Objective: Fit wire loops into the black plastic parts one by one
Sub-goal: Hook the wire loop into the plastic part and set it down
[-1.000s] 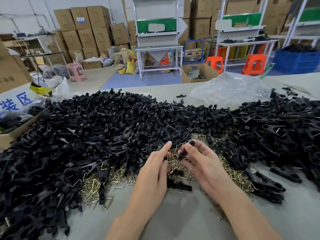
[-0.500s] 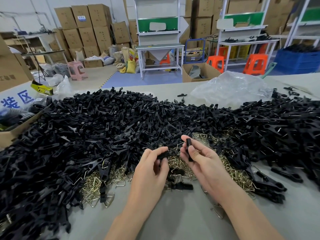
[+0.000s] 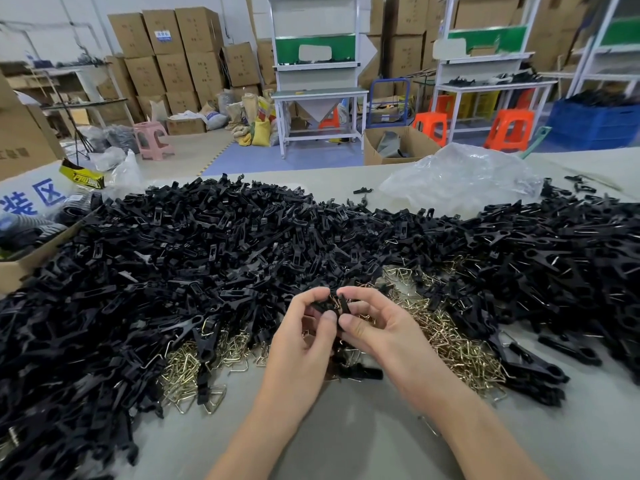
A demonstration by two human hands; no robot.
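Cardboard box (image 3: 24,268) of dark bundles (image 3: 31,226) beside black plastic parts (image 3: 207,254)

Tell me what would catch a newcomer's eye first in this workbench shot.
First, the huge heap of black plastic parts sprawling across the grey table from its left edge to its right. Next, the glinting pile of wire loops in the near middle, partly buried under that heap. In front of it the left hand and right hand meet, both pinching a black plastic part between fingertips.
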